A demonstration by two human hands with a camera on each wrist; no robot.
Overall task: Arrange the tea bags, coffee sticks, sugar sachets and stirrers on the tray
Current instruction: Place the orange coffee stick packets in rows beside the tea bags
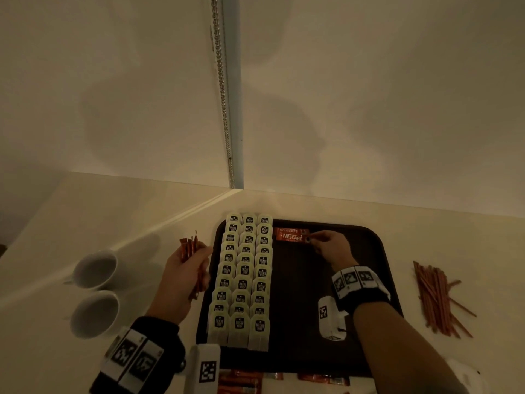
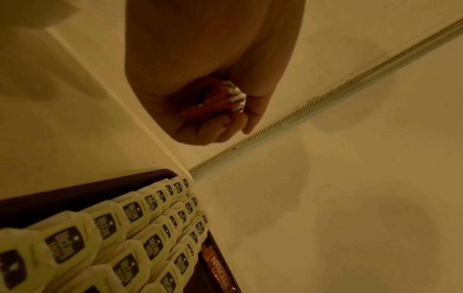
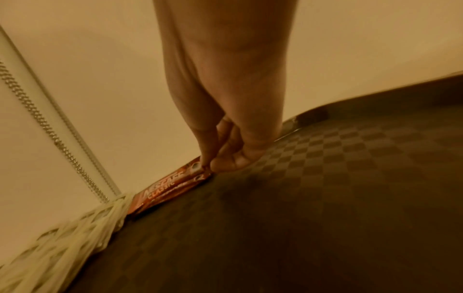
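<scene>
Right hand on coffee stick

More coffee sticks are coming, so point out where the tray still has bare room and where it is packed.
Free: the dark tray floor nearer than the two coffee sticks, between the tea bags and the right rim, partly under the right hand. Crowded: the left third, three full tea-bag columns. The left hand grips a bunch of sticks beside the tray.
</scene>
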